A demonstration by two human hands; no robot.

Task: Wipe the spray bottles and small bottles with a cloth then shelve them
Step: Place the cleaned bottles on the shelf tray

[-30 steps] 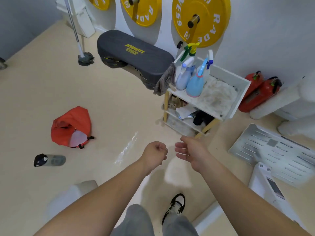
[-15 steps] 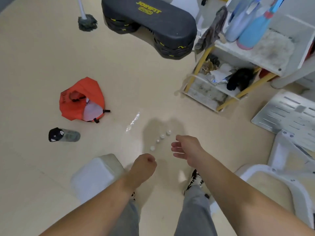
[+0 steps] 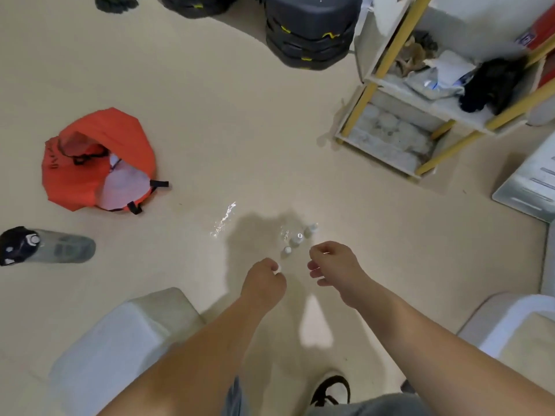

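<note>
White-capped small bottles on floor, nr L hand.

No legible txt, orange bag lettering maybe, too blurred

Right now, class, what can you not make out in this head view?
- Small bottles: too small and blurry to count.
- Left hand: curled fingers hide whether it grips the white cap.
- Shelf: top tier cut off by the upper edge.
</note>
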